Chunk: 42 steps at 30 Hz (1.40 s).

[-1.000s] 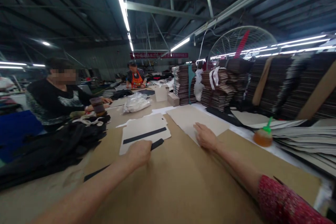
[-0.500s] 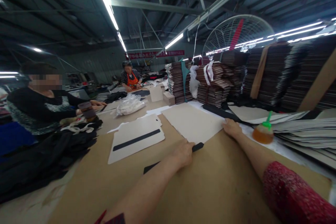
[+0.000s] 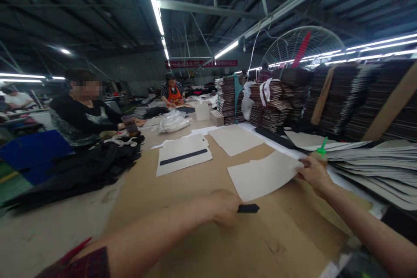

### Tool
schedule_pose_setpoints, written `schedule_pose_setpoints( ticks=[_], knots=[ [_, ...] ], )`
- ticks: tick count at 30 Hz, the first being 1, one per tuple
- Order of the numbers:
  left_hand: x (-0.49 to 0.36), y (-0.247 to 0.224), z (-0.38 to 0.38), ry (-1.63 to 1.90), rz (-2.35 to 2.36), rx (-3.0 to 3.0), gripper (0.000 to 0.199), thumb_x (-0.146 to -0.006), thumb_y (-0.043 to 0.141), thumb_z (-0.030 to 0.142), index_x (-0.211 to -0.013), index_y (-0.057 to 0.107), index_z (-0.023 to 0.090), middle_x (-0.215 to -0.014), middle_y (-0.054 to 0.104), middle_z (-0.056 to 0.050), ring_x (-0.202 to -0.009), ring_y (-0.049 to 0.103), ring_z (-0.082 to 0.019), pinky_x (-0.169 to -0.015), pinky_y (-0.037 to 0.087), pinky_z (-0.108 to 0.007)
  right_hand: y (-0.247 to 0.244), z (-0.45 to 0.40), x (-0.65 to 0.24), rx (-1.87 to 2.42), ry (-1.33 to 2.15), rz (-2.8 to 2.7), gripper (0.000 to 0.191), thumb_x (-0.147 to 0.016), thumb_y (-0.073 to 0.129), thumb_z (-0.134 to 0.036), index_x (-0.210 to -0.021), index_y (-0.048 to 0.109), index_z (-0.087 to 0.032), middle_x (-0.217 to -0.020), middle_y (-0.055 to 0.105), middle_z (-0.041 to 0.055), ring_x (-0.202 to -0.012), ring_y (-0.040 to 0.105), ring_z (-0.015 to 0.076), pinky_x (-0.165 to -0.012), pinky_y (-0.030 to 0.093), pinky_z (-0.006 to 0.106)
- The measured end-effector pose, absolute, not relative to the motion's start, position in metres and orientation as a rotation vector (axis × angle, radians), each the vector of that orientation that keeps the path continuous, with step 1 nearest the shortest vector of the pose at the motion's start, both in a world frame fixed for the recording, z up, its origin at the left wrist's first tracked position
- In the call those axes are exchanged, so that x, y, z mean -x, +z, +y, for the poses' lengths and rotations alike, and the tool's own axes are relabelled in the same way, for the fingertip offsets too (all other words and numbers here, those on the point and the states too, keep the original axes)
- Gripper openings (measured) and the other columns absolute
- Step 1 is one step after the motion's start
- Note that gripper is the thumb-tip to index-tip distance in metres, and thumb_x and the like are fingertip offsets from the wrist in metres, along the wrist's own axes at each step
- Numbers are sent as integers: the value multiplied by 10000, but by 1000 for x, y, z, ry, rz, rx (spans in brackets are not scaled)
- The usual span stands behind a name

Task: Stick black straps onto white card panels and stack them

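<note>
My right hand [image 3: 314, 173] pinches the right corner of an off-white card sheet [image 3: 265, 176], which bends slightly and tilts over the brown table covering. My left hand [image 3: 226, 206] is closed near the sheet's lower left corner, its fingers mostly hidden from above. A black strip [image 3: 249, 208] with a pointed end sticks out from under this hand. Beyond the sheet lies another off-white card piece [image 3: 236, 139]. To the left rests a notched card panel [image 3: 185, 143] with a black strip [image 3: 183, 157] across it.
A squeeze bottle with a green nozzle [image 3: 322, 147] stands behind my right hand. Layered card sheets [image 3: 368, 156] fill the right side, tall stacks [image 3: 228, 100] behind. Black fabric [image 3: 94, 169] and a clear plastic bag [image 3: 172, 121] lie leftward. Two co-workers stand at the table.
The card sheet has come off the card lying behind, toward me, with my right hand at its corner. My left hand and the black strip have moved closer to me. The view has turned left.
</note>
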<state>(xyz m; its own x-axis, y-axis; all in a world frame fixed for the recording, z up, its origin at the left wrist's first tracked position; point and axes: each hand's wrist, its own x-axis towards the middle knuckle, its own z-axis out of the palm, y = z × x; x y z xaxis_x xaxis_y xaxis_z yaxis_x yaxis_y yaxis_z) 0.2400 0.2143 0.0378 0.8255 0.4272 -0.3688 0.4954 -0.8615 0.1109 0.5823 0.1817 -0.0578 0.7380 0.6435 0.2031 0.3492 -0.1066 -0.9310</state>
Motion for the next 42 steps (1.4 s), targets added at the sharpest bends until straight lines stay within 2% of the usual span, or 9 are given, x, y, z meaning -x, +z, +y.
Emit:
schedule_pose_setpoints(
  ticks=[4,10,17,24,29,32,36,38,42],
  knots=[
    [-191,96,152,-680,826,-2814,239,-755,602,226,-924,750,146,-829,735,-152,-743,692,-291,-548,458,-312,-70,105,-535,1791,516,-868,375,-658,626,-332,-1005,558,-207,-800,659,47,-623,658,197,-601,555,327],
    [-119,143,82,-290,1153,-2202,280,-799,611,454,-865,692,195,-645,626,-9,-533,588,-166,-429,356,-216,-67,30,-440,1867,669,-1100,491,-660,567,-522,-1046,536,-220,-593,641,-9,-580,657,224,-547,494,323],
    [-61,87,26,173,1238,-1440,354,-801,626,536,-816,582,185,-618,553,29,-444,408,-74,-410,287,-173,-54,10,-374,1710,843,-839,512,-593,653,-520,-997,548,-223,-652,663,-7,-591,672,225,-551,542,331],
    [-43,43,-11,643,993,-861,356,-649,696,285,-969,685,130,-768,601,-24,-505,383,-42,-478,235,-193,-62,11,-364,1510,839,-501,452,-571,766,-375,-944,555,-231,-810,611,-37,-621,634,110,-547,545,186],
    [-44,-5,-24,834,854,-642,324,-685,671,252,-946,727,69,-800,639,-95,-523,445,-49,-493,265,-187,-79,14,-361,1366,706,-386,422,-590,792,-325,-917,544,-230,-887,568,-37,-727,615,80,-610,545,128],
    [-48,-28,-35,867,818,-591,295,-783,665,314,-943,709,70,-821,661,-111,-514,487,-50,-488,287,-171,-81,14,-355,1371,654,-381,423,-597,770,-357,-912,509,-245,-889,552,-27,-738,605,113,-616,562,200],
    [-49,-33,-44,837,761,-605,430,-868,624,549,-1001,631,140,-916,702,-123,-667,671,-170,-586,479,-237,-69,6,-352,1679,543,-482,388,-646,686,-483,-922,526,-262,-892,575,28,-802,619,232,-697,564,393],
    [-47,-27,-42,777,800,-701,510,-891,563,637,-1083,576,165,-927,717,-122,-673,704,-196,-590,513,-262,-63,1,-353,1891,480,-597,372,-685,642,-533,-920,551,-260,-885,605,66,-842,615,295,-752,538,477],
    [-41,-13,-30,753,916,-890,563,-914,515,660,-1135,527,142,-772,714,-83,-416,574,-96,-381,335,-158,-61,-7,-353,1975,254,-1032,347,-740,540,-557,-888,558,-244,-921,610,142,-1047,571,404,-951,443,614]
  ],
)
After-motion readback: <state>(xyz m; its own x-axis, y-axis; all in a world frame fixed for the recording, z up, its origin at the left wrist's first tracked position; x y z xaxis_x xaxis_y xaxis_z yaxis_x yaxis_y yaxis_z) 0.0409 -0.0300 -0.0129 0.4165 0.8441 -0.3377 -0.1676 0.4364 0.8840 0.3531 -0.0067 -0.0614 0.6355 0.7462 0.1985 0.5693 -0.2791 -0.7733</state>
